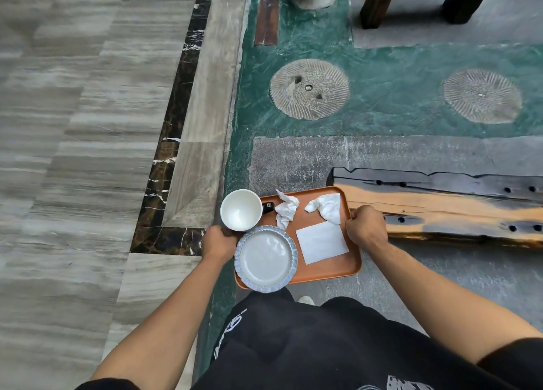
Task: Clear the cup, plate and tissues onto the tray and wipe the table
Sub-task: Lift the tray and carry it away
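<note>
I carry an orange tray (329,267) in front of my body, above the floor. My left hand (219,242) grips its left edge and my right hand (365,226) grips its right edge. On the tray stand a white cup (241,209) with a dark handle at the far left and a pale plate (266,258) with a blue scalloped rim at the near left. Two crumpled tissues (286,208) (327,206) lie at the far side, and a flat white napkin (321,242) lies near my right hand.
A low wooden table (440,204) with dark burnt edges runs off to the right of the tray. The floor has green stone with round carved millstones (309,89), grey slabs, and pale tiles on the left. A wooden bench's legs (376,10) stand at the far top right.
</note>
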